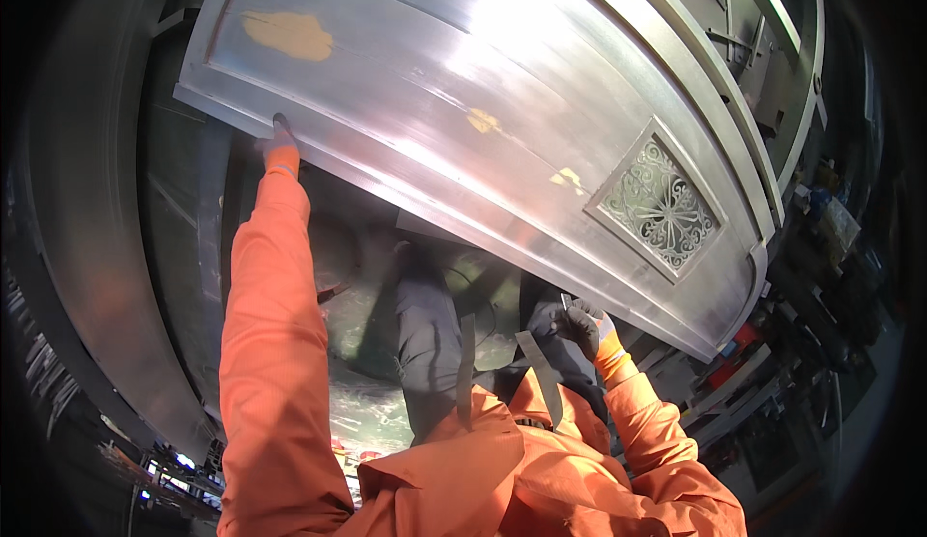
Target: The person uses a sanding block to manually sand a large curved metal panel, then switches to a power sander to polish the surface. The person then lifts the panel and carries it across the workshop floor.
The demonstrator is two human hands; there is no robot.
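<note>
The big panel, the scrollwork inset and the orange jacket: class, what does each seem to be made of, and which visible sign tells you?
Panel: probably bare metal, satin finish, judging by its silvery sheen and bright glare.
Scrollwork inset: likely metal too, given its pale grey curls; cast or cut is unclear.
Orange jacket: matt fabric, shown by soft folds and creases.

The frame's upper edge cropped the panel (415, 98). The right hand's (583, 326) item (567, 300) was too small to identify.
</note>
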